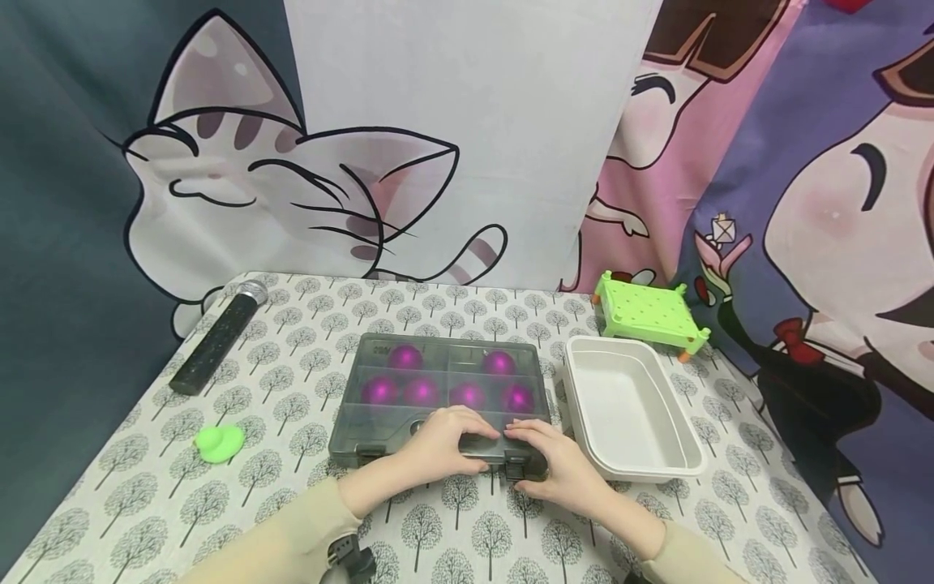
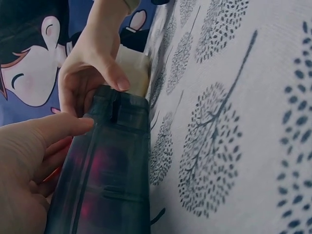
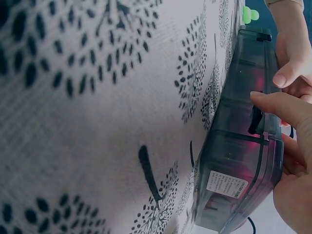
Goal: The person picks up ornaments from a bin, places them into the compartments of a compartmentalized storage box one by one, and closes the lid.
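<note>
A translucent grey compartment box [image 1: 350, 422] with a closed lid lies flat on the table, with several shiny purple balls [image 1: 421, 392] showing through it. My left hand [image 1: 434, 444] grips the middle of its front edge, fingers on the lid and thumb along the front. Further right, my right hand [image 1: 565, 470] holds the front right corner; its thumb touches the dark latch [image 3: 255, 119] and its fingers lie over the lid. A second latch [image 1: 370, 450] sits at the front left. The left wrist view shows both thumbs at the box's edge [image 2: 117, 141].
Right of the box stands a white plastic tray [image 1: 627, 405], with a green toy bed [image 1: 649, 312] behind it. A black microphone [image 1: 219, 341] and a green toy duck [image 1: 219, 443] lie on the left. Tree-print cloth [image 1: 292, 438] covers the table; printed curtains [image 1: 467, 105] hang behind.
</note>
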`<act>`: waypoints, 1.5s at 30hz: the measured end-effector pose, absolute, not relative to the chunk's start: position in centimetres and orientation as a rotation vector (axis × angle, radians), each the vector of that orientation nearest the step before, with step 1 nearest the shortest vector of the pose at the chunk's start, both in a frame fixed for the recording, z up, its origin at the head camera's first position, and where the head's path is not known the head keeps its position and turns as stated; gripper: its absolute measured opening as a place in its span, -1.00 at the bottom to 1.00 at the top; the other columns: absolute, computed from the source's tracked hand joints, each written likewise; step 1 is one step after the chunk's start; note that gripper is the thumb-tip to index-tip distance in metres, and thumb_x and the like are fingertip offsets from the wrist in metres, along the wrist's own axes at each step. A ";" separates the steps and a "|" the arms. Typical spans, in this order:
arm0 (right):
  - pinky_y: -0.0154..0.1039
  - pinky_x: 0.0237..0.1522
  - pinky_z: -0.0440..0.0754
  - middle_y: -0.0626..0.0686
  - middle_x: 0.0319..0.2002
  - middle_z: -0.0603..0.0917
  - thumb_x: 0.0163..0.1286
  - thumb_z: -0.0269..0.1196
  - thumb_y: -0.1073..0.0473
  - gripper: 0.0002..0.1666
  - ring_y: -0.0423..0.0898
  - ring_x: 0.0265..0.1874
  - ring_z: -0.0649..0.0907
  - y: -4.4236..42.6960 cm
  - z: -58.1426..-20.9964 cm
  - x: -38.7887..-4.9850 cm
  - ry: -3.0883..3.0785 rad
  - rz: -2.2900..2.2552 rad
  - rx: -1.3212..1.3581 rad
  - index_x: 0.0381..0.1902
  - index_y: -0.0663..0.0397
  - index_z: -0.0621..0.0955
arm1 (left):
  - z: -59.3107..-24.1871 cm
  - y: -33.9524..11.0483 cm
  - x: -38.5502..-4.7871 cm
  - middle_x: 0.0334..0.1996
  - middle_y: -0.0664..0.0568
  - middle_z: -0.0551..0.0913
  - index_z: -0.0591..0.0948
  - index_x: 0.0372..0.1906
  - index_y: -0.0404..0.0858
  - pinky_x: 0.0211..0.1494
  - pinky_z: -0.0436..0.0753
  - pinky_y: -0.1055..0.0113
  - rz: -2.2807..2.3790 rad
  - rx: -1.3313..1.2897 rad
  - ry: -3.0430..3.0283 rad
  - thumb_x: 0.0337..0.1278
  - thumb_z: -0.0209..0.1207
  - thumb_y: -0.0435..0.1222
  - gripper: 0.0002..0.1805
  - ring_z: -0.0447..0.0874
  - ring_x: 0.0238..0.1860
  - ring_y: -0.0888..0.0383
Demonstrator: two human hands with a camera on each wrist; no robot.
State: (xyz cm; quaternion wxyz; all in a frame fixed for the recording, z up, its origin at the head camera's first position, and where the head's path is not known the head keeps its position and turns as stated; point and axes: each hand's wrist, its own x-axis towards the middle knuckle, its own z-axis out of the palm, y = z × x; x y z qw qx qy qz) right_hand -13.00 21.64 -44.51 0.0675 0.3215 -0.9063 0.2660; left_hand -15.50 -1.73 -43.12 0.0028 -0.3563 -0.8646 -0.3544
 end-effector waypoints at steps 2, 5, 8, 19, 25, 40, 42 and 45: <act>0.14 0.18 0.61 0.10 0.18 0.59 -0.22 0.58 0.21 -0.15 0.11 0.13 0.61 21.6 -44.5 -13.0 -2.729 0.805 0.972 0.14 0.13 0.57 | -43.3 -1.7 -15.5 -0.09 0.04 0.75 0.73 -0.08 -0.18 0.21 0.63 0.10 -1.116 -1.106 -2.708 -0.23 0.47 -0.30 -0.57 0.66 0.01 0.09; 0.13 0.19 0.61 0.10 0.18 0.58 -0.22 0.58 0.22 -0.15 0.11 0.14 0.61 21.7 -44.5 -13.0 -2.729 0.809 0.974 0.14 0.12 0.57 | -43.3 -1.7 -15.5 -0.10 0.04 0.75 0.74 -0.09 -0.18 0.20 0.62 0.08 -1.125 -1.098 -2.709 -0.27 0.47 -0.34 -0.56 0.66 0.01 0.09; 0.12 0.19 0.61 0.10 0.18 0.58 -0.22 0.57 0.23 -0.15 0.11 0.14 0.60 21.7 -44.5 -13.0 -2.725 0.807 0.981 0.15 0.13 0.56 | -43.2 -1.7 -15.6 -0.09 0.03 0.75 0.74 -0.08 -0.18 0.20 0.61 0.05 -1.134 -1.095 -2.724 -0.29 0.46 -0.37 -0.54 0.66 0.02 0.08; 0.15 0.19 0.60 0.14 0.18 0.58 -0.20 0.55 0.27 -0.16 0.12 0.13 0.61 21.8 -44.4 -13.1 -2.728 0.816 0.999 0.16 0.17 0.55 | -43.2 -1.8 -15.6 -0.07 0.07 0.75 0.73 -0.06 -0.13 0.22 0.61 0.06 -1.106 -1.088 -2.761 -0.31 0.47 -0.37 -0.51 0.65 0.04 0.11; 0.18 0.23 0.55 0.17 0.20 0.57 -0.20 0.56 0.23 -0.14 0.15 0.17 0.58 22.0 -44.3 -13.3 -2.756 0.791 1.030 0.17 0.18 0.55 | -43.2 -1.8 -15.6 -0.07 0.05 0.75 0.73 -0.07 -0.16 0.23 0.60 0.00 -1.121 -1.099 -2.760 -0.29 0.47 -0.40 -0.52 0.65 0.03 0.08; 0.18 0.18 0.60 0.16 0.18 0.59 -0.15 0.52 0.28 -0.22 0.15 0.14 0.61 22.0 -44.3 -13.4 -2.742 0.795 1.040 0.14 0.16 0.57 | -43.5 -2.0 -15.6 -0.07 0.06 0.75 0.73 -0.07 -0.15 0.24 0.59 -0.01 -1.138 -1.090 -2.757 -0.29 0.47 -0.39 -0.53 0.65 0.04 0.09; 0.16 0.17 0.61 0.15 0.17 0.61 -0.13 0.48 0.30 -0.27 0.14 0.13 0.62 22.0 -44.3 -13.4 -2.733 0.803 1.037 0.12 0.16 0.59 | -43.5 -2.0 -15.6 -0.07 0.07 0.75 0.73 -0.07 -0.14 0.24 0.59 0.01 -1.133 -1.090 -2.760 -0.29 0.47 -0.38 -0.53 0.65 0.04 0.10; 0.12 0.15 0.64 0.14 0.15 0.63 -0.08 0.44 0.31 -0.33 0.12 0.12 0.64 22.0 -44.3 -13.5 -2.725 0.815 1.026 0.10 0.16 0.61 | -43.6 -1.9 -15.7 -0.07 0.08 0.74 0.73 -0.07 -0.13 0.25 0.59 0.02 -1.134 -1.092 -2.761 -0.29 0.47 -0.38 -0.52 0.65 0.05 0.10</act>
